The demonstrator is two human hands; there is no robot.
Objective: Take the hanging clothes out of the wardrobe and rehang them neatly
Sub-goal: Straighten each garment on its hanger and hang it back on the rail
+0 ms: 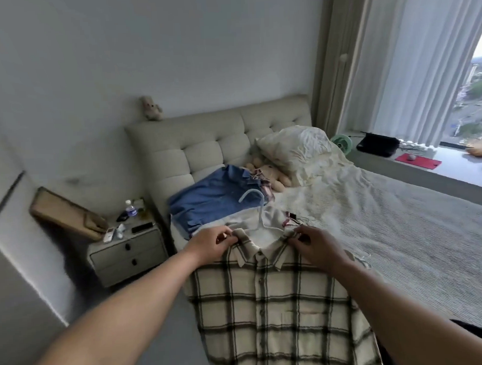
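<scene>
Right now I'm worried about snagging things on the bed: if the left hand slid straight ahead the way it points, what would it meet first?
Probably the white hanger, lying just beyond the left hand on the plaid shirt's collar; depth is unclear.

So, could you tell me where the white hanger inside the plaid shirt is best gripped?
By its hook, from the headboard side: it sticks out past the collar of the plaid shirt, bare and curved, while cloth covers the hanger's arms. The left hand and right hand hold the collar.
</scene>
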